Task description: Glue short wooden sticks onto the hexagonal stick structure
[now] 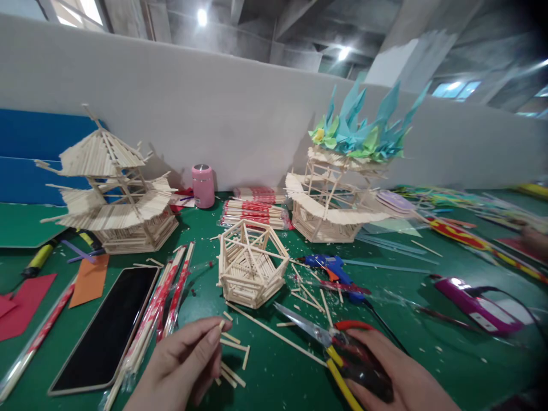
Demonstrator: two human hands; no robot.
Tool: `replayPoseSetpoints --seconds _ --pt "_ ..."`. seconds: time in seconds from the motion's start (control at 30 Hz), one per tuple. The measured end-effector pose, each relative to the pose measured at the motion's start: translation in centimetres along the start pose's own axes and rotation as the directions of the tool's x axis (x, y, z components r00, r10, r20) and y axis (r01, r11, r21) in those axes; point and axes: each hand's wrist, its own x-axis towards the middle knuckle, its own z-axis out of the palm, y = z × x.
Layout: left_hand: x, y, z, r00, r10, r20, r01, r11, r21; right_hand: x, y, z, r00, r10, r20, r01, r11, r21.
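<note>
Stick frame (252, 268) is upright near mid-counter, the centre of this clock face. Biggest is the green counter (428, 359); on it stand two tiered stick models, one (115, 211) at ten o'clock, the other (325, 211), topped with blue-green paper, at two. A dark phone (105, 331) lies at eight.

Of the hands, the right (402, 365), at four, is wrapped round scissors (306, 326), blades close together; the left (184, 359), between seven and eight, pinches a short stick piece (222, 325). A blue glue gun (327, 267) lies at three, and cut bits (245, 357) at six.

The step looks like trimming or readying small pieces. Fitting one would call for a fine fingertip grip and careful alignment.
</note>
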Motion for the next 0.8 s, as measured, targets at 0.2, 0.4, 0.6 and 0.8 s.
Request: replayPoseSetpoints --seconds 0.2,0.4,0.6,0.8 --pt "0.6 1.7 0.1 0.996 -0.056 0.076 0.066 0.988 -0.137 1.1 -0.2 -2.0 0.961 -0.196 -0.193 0.157 0.967 -0.201" --pt "-0.6 2.8 1.2 0.998 -0.033 0.053 0.035 0.999 -0.036 6.2 -8.6 -2.4 0.82 -0.487 -0.302 0.538 0.835 0.116" --pt "-0.5 3.5 1.0 0.987 0.055 0.149 -0.072 0.991 0.113 9.7 -12.8 -1.0 0.742 -0.636 -0.213 0.665 0.739 0.108" --pt "0.5 3.4 0.0 0.95 0.213 0.23 -0.287 0.887 0.362 11.1 -11.5 -0.7 0.725 -0.651 -0.226 0.673 0.739 0.029"
